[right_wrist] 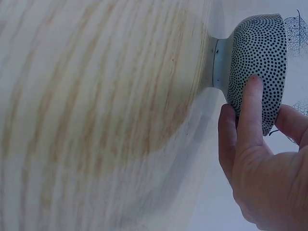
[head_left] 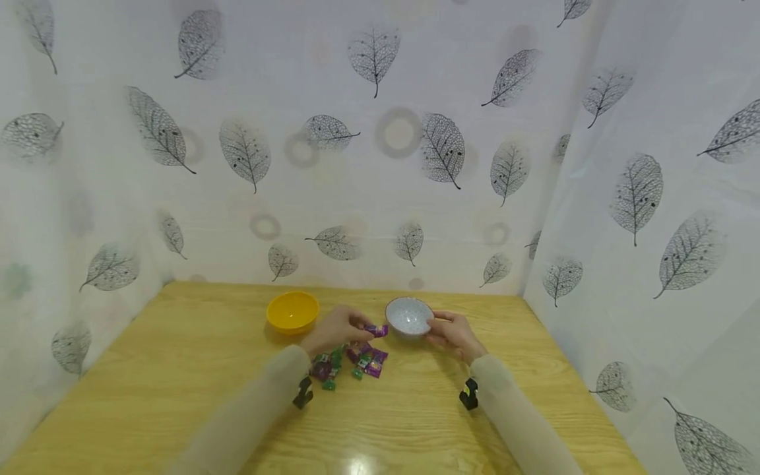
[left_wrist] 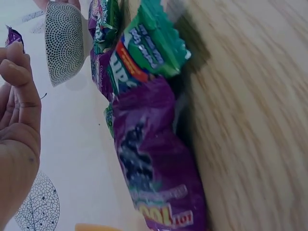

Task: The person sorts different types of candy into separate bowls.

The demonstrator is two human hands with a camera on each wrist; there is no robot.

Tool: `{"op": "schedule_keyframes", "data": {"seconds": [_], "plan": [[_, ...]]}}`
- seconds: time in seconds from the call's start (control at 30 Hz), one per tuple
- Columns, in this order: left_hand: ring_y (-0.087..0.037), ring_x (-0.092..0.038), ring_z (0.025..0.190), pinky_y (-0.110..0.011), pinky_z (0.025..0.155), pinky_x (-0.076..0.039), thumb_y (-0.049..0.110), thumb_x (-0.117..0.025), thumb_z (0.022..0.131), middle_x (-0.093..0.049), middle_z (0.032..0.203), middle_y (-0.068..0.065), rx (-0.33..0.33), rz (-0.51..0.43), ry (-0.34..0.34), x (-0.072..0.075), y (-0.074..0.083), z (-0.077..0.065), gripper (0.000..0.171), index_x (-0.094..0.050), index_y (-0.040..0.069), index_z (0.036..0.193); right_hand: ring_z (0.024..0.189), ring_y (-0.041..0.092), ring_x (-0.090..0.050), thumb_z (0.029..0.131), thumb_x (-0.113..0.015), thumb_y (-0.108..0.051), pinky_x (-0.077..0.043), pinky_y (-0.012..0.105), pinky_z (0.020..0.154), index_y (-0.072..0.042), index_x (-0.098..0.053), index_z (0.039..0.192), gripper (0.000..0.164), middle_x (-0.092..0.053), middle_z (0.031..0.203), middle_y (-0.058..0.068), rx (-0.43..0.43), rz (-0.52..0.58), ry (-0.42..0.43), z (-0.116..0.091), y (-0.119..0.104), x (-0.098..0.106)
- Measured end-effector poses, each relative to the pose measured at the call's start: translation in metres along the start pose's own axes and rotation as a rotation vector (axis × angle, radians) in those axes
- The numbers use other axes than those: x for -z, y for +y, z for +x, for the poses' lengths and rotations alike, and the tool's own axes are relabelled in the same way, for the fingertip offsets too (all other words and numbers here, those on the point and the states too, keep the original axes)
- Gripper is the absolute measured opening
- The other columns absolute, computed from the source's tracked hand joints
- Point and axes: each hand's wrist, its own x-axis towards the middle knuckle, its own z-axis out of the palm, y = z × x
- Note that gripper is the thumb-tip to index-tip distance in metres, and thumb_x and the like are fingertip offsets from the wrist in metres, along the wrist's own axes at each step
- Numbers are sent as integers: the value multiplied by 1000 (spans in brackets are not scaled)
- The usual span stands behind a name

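My left hand (head_left: 341, 328) pinches a small purple-wrapped candy (head_left: 377, 330) in its fingertips, above the table and just left of a dotted bowl (head_left: 408, 316). My right hand (head_left: 452, 333) holds that bowl at its right side. In the right wrist view, the fingers (right_wrist: 251, 115) lie along the outer wall of the bowl (right_wrist: 257, 62) and the thumb is at the rim. Below the left hand lies a loose pile of green and purple wrapped candies (head_left: 374, 365). The left wrist view shows a grape-printed purple packet (left_wrist: 154, 154) and a green packet (left_wrist: 149, 48) up close.
A yellow bowl (head_left: 293, 313) stands left of my left hand, towards the back of the wooden table (head_left: 380, 429). Behind the table and along its sides hangs a white leaf-print curtain (head_left: 332, 191). Each wrist carries a black device (head_left: 303, 393).
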Motion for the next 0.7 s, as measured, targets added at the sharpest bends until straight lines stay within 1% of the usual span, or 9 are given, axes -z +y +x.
{"op": "schedule_keyframes", "data": {"seconds": [0.1, 0.17, 0.3, 0.43, 0.57, 0.7], "plan": [[-23, -60, 63, -30, 56, -53, 18, -75, 85, -71, 91, -22, -10, -5, 21, -4, 1, 5, 13, -75, 13, 97, 83, 16, -70, 96, -59, -6, -58, 33, 85, 7, -44, 141, 49, -58, 126, 32, -6, -11, 8, 1, 1, 0], [-25, -58, 61, -29, 52, -50, 16, -75, 86, -69, 93, -26, -11, -26, 31, -6, 3, 8, 12, -75, 13, 97, 80, 15, -71, 96, -59, -6, -58, 34, 85, 6, -44, 141, 49, -59, 125, 31, -15, -10, 14, 1, 1, -1], [-33, -62, 66, -30, 53, -49, 14, -75, 85, -69, 92, -27, -16, -35, 61, -11, 5, 14, 14, -75, 11, 99, 77, 15, -71, 96, -59, -5, -58, 33, 84, 6, -45, 141, 49, -60, 123, 31, -18, -6, 14, 1, 1, -1], [-39, -66, 75, -29, 56, -52, 15, -75, 84, -70, 86, -20, -43, 6, 107, -14, 5, 23, 17, -75, 10, 100, 76, 15, -71, 96, -60, -6, -59, 31, 80, 7, -44, 141, 50, -61, 122, 31, -10, -5, 11, 1, 0, 0], [-35, -67, 72, -27, 56, -52, 16, -76, 84, -71, 81, -12, -68, 19, 158, -20, 5, 34, 19, -75, 10, 101, 75, 15, -71, 95, -61, -7, -59, 29, 77, 7, -44, 141, 51, -60, 123, 32, -3, 1, 9, 1, -1, 0], [-30, -67, 70, -30, 58, -54, 11, -76, 83, -70, 80, -10, -86, -41, 202, -29, 5, 43, 21, -74, 5, 102, 77, 15, -71, 96, -59, -7, -58, 32, 82, 7, -43, 142, 51, -56, 127, 36, 2, -6, -1, 0, -2, -1]]}}
